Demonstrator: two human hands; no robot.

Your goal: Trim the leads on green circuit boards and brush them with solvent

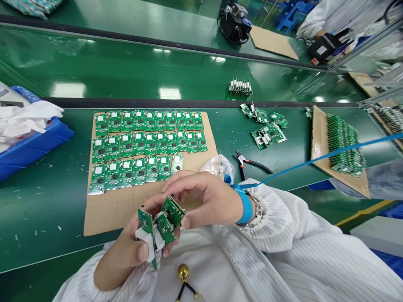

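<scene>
Several small green circuit boards (pixel 166 228) with white parts are bunched in my left hand (pixel 126 251), its thumb pressed on a white part. My right hand (pixel 212 199) reaches over from the right, its thumb at the edge of the upper board and its fingers curled behind; part of this grip is hidden. A blue wrist strap (pixel 245 206) with a cord circles my right wrist. Just beyond my hands, a cardboard sheet (pixel 107 214) carries rows of green circuit boards (pixel 126 144), most with a white square part on top.
Right of the cardboard lie a clear plastic bag (pixel 222 165) of small metal parts and cutting pliers (pixel 252 163). Loose boards (pixel 269 134) are scattered farther back. Boards stand packed on another cardboard (pixel 319 142) at right. A blue bin (pixel 40 140) stands left. A co-worker's sleeve (pixel 317 16) shows across the bench.
</scene>
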